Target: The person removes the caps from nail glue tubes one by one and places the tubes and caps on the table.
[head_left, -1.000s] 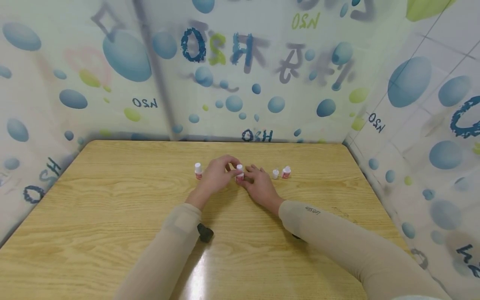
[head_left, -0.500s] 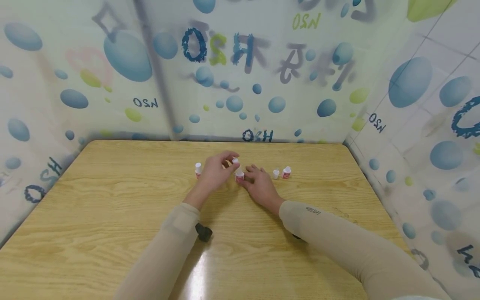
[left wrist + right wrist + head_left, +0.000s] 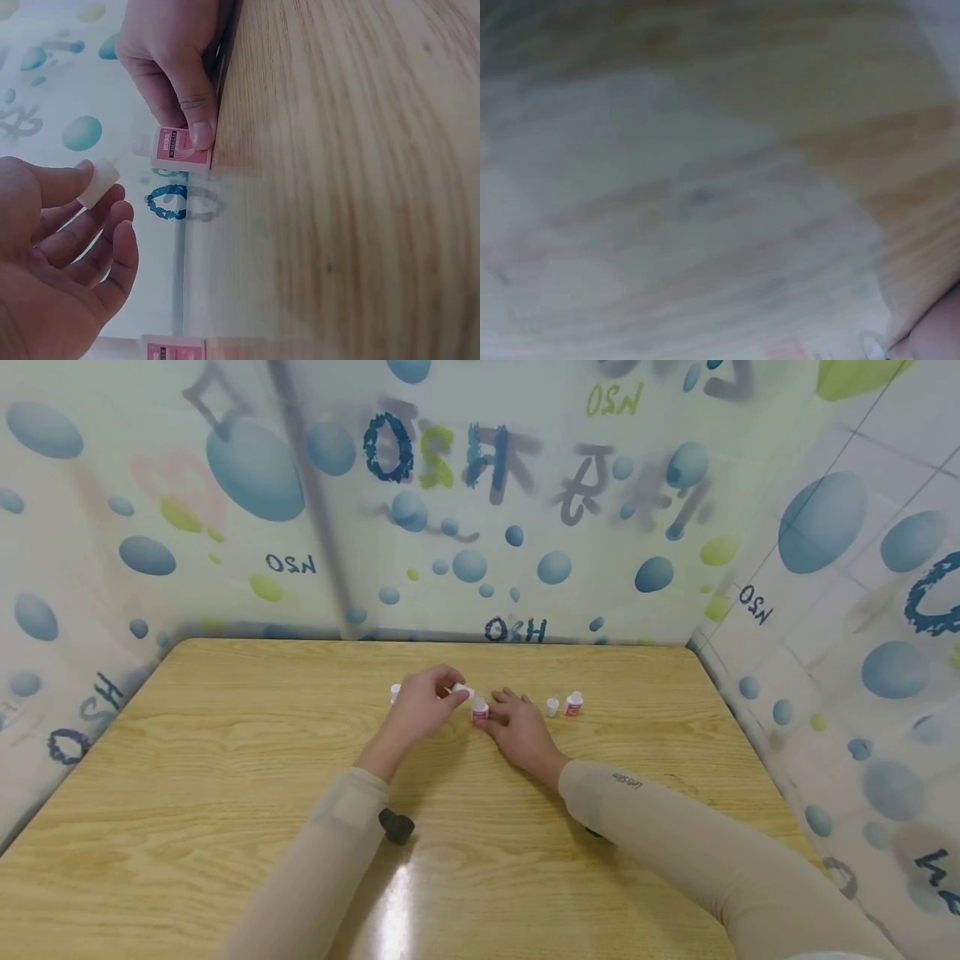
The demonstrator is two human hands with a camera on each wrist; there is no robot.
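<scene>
My left hand pinches a small white bottle cap between thumb and fingertip, tilted, just left of the bottle it came off. My right hand grips that small white bottle low down between thumb and fingers. The bottle stands upright on the table, its pink-red label facing me and its pale neck bare. In the left wrist view the remaining fingers of my left hand are loosely curled below the cap. The right wrist view is blurred, showing wood and a bit of the hand at the lower right corner.
Right of my right hand are a loose white cap and an uncapped small bottle on the wooden table. A capped bottle stands on the left, mostly hidden by my left hand. A bubble-patterned curtain borders the table's far edge.
My left hand has lifted the cap off the middle bottle, then moved left and tilted it. My right hand has stayed in place, holding the bottle.
</scene>
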